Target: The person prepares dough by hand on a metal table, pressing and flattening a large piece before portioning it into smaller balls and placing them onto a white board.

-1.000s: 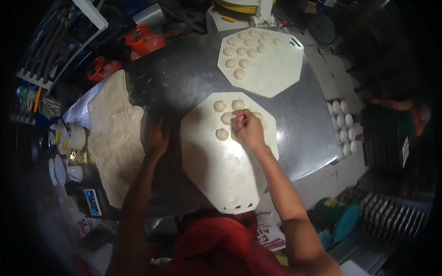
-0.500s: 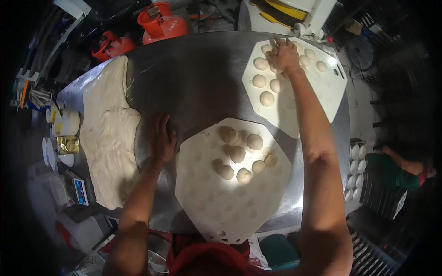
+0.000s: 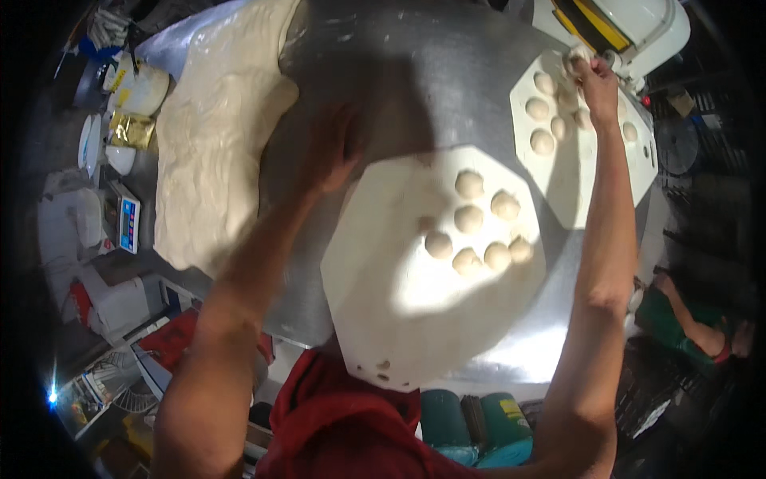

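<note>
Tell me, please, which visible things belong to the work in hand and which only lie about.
In the work:
dough balls
near board
far board
probably the large dough slab

Lying about, apparently:
gold packet
white bucket
green containers

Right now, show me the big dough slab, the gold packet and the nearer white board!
Big dough slab (image 3: 214,136), head view: middle of its top.
Gold packet (image 3: 132,130), head view: its shiny front.
Nearer white board (image 3: 371,247), head view: bare left part.
</note>
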{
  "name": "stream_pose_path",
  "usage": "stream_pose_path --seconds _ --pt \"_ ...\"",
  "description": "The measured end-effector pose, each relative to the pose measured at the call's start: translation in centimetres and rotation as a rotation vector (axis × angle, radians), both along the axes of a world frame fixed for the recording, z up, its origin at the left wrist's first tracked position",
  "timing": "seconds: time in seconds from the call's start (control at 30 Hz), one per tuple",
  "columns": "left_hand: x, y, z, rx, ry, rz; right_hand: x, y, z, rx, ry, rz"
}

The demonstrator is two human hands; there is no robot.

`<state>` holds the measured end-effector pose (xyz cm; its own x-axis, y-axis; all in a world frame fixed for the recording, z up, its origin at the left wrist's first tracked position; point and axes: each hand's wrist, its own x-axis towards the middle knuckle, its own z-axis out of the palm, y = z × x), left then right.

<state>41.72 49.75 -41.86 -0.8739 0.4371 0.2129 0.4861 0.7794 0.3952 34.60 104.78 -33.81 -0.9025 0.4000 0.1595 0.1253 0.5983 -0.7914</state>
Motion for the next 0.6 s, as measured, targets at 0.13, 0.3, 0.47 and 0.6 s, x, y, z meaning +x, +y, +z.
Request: stream_pose_path --seconds 0.13,0.3,0.47,0.6 --pt "-0.5 1.7 1.1 0.104 0.22 -0.131 14.4 -15.3 4.2 -0.577 0.021 0.109" --pt "7.7 5.8 7.3 0.829 -0.467 -0.244 27.5 -30.7 -1.7 -1.244 0.291 0.181" --pt "20.8 0.2 9.4 0.596 -0.343 0.007 33.6 -39.8 0.4 -1.047 0.218 0.142" --pt "26.1 -5.9 8.3 0.483 -0.228 -0.029 44.2 -37.0 -1.2 -0.822 0.135 -0.201"
